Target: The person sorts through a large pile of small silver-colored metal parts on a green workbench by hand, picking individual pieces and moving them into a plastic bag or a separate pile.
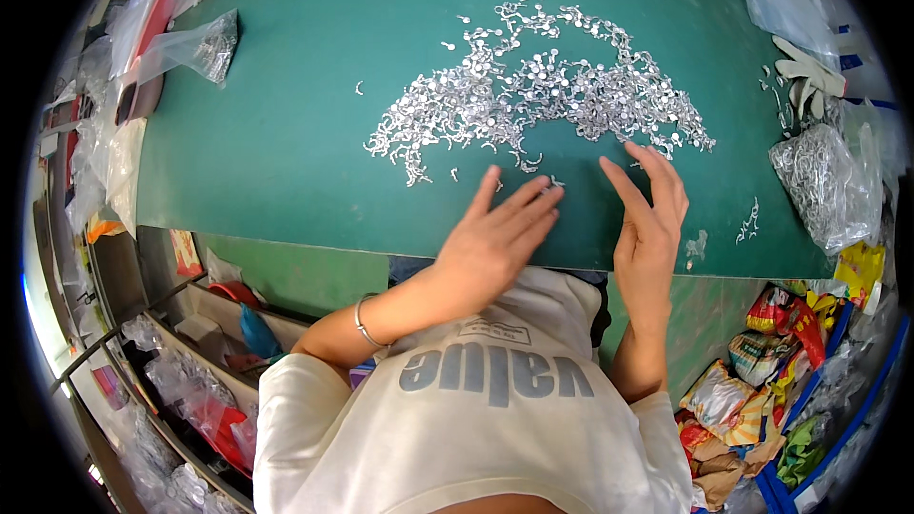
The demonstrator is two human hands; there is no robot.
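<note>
Silvery hooked pieces (614,90), round-headed, densely heaped; hands (497,240) (653,219) loosely spread, gripping nothing visible

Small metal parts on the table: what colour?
The metal parts are silver, shown best in the head view.

Small-parts workshop, by the look of it: green worktable (257,152) with a big spread of loose silver metal pieces (609,90), stuffed clear bag (826,186) of metallic bits at right, pale glove (811,76) near it. Left, compartments (286,326) holding plastic bags (181,385) (messy); bright packages (725,400) piled lower right.
</note>
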